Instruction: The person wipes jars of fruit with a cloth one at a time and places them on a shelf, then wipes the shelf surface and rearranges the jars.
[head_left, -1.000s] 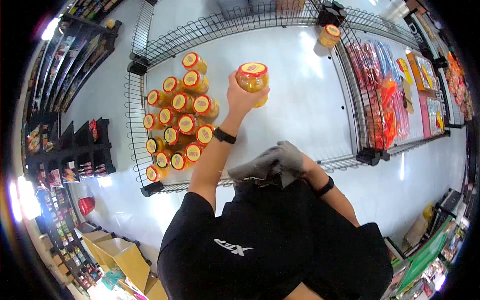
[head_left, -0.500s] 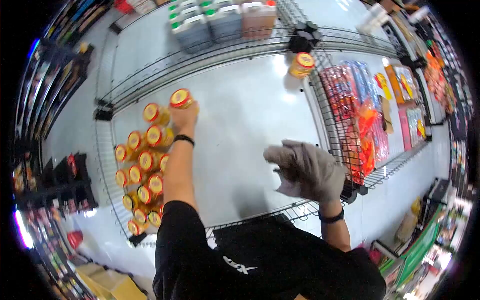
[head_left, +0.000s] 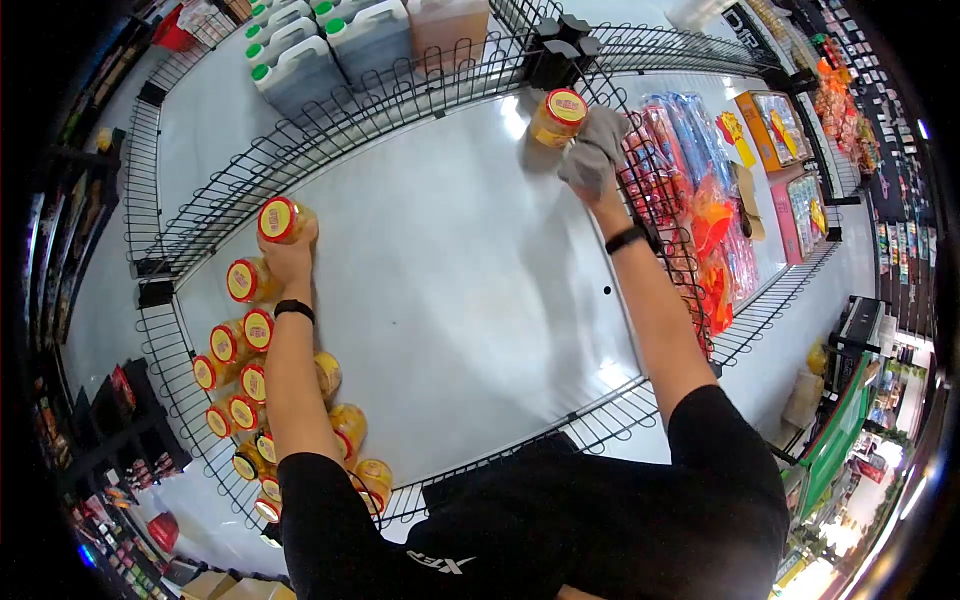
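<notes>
My left hand (head_left: 289, 258) is bare and wrapped round a jar (head_left: 283, 220) with yellow contents and a red-rimmed yellow lid. This jar is upright at the left end of a row of similar jars (head_left: 254, 280). My right hand (head_left: 596, 152), in a grey glove, reaches to the far right corner of the white shelf (head_left: 450, 250). Its fingers curl against the right side of a lone upright jar (head_left: 556, 120) of the same kind; some fingertips are hidden. Several more jars (head_left: 345, 425) stand along the left side, partly behind my left arm.
Black wire rails (head_left: 330, 145) border the shelf. Beyond the back rail stand large jugs (head_left: 300, 72) with green caps and a brownish jug (head_left: 447, 30). Past the right rail lie red and blue plastic packs (head_left: 690, 150) and boxes (head_left: 775, 130).
My right hand has moved forward from the near right side to the lone jar. My left hand still grips its jar near the back left. The camera view has shifted.
</notes>
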